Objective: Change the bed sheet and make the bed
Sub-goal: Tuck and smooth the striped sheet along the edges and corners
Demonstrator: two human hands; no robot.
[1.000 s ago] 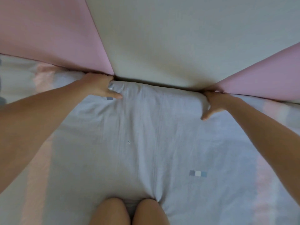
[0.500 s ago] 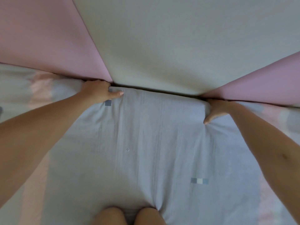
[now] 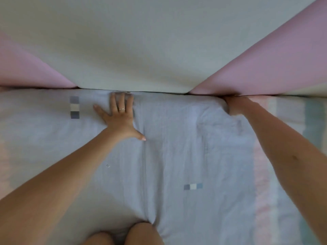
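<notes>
Fingers (image 3: pixel 113 103) of the left hand (image 3: pixel 120 119) lay spread flat on the bed sheet (image 3: pixel 177 156); those of the right hand (image 3: pixel 237 105) were buried at the headboard (image 3: pixel 159 50) gap, grip unreadable. We judged: tuck deep, smooth wrinkles outward.

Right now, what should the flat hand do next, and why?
Probably sweep the left hand toward the right hand, smoothing the pale blue bed sheet: creases lie between them, and the right hand grips its edge by the pink-and-white padded headboard.

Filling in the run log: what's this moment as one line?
phase: tucking sheet at headboard | left hand: flat on sheet | right hand: at sheet edge, grip unclear
</notes>
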